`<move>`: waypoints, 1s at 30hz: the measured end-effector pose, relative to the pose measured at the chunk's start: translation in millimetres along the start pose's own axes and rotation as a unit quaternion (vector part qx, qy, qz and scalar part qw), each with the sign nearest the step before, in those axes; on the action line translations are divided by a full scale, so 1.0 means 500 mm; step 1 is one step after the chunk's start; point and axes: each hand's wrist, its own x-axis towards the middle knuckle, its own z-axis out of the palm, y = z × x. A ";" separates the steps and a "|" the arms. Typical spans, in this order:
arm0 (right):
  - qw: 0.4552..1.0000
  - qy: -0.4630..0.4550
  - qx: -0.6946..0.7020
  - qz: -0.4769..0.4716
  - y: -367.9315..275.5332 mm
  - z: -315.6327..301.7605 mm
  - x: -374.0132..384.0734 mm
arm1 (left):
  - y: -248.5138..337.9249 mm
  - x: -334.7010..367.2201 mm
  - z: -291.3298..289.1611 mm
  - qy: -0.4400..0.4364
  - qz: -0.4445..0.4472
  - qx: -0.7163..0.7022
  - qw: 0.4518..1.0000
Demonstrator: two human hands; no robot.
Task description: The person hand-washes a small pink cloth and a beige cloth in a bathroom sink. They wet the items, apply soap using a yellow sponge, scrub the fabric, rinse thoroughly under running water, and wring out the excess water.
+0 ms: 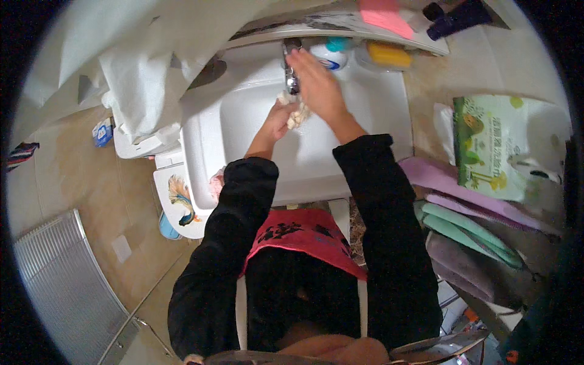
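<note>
My left hand point(278, 120) is closed on a crumpled cream cloth point(298, 115), just below the faucet's spout and above the white sink point(255, 164). My right hand point(319, 85) lies against the chrome faucet point(291, 76), its fingers stretched out flat toward the top of the handle and nothing held in them. Part of the faucet is hidden behind that hand. Whether water is running I cannot tell.
Behind the faucet stand a white bottle with a teal cap point(331, 55) and a yellow sponge point(389, 56). Folded towels point(468, 225) and a green-and-white package point(511, 146) are at the right. A toilet lid point(173, 188) and a pink cloth point(216, 182) sit left of the sink.
</note>
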 end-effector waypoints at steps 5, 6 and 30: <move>0.998 -0.023 0.043 0.037 0.044 -0.062 -0.075 | 0.016 -0.097 0.027 0.038 -0.025 0.036 0.998; 0.999 -0.008 0.020 0.036 0.085 -0.087 -0.078 | 0.022 -0.116 0.033 0.047 -0.027 0.030 0.998; 0.939 -0.023 0.146 0.311 0.128 -0.151 -0.079 | 0.136 -0.301 0.164 -0.128 0.103 -0.151 0.975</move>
